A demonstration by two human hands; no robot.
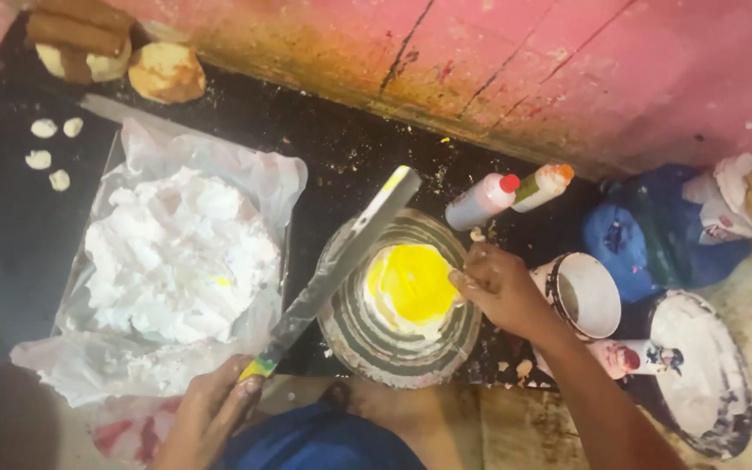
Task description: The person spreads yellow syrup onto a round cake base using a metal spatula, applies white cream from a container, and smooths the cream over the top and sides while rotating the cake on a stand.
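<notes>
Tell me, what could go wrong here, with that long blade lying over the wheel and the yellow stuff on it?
The left hand holds the long flat blade only by its end, slanted across the round turntable; it might slip and gouge the yellow-topped mound. The right hand presses at the mound's edge, so wet yellow could smear onto the white sides. The two bottles lie close behind and might get knocked.

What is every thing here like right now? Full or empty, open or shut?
Yellow-topped white dough lump: on round striped turntable, right hand touching.
Long flat paint-stained blade: held by left hand, tilted.
White dough heap: on open plastic sheet.
Two squeeze bottles: lying, capped.
White mug: tipped sideways.
</notes>
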